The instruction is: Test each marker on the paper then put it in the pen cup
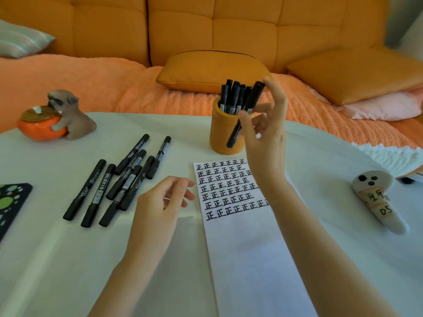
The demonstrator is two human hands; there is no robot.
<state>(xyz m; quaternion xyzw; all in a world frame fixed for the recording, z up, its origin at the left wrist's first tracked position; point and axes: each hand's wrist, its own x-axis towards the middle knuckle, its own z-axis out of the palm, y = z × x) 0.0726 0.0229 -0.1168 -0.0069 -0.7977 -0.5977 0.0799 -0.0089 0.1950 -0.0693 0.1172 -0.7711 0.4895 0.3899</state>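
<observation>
Okay, nearest to me, the paper (240,259) runs off the bottom of view, its lower half blank. The worktop (57,271) is bare and white to its left, so there's plenty of open room on that side. Seven rows of black characters fill the paper's top half.

Left hand (160,202) sits just off the paper's left edge, fingers loosely curled, holding nothing. Beyond it, the loose markers (123,179): I count seven, all black and capped, lying in an overlapping fan. One dark mat with green spots (11,202) pokes in at the left border. Over on the right, well apart from the paper, lies one ghost-faced soft toy (377,197), with bare worktop between the two.

Right hand (265,133) is up in the air, pinching one marker (246,113) between thumb and fingers. It's black and tilted, its lower end crossing in front of the pen cup (219,133). That one orange cup stands just past the paper's top edge. The stored markers (233,94) stand upright in it: at least five caps, too tightly packed for an exact count.

Far left, one dog figurine (68,115) hugs an orange pot near the worktop's curved far edge. Behind everything is the orange sofa (114,30), with an orange cushion (206,69) behind the cup.
</observation>
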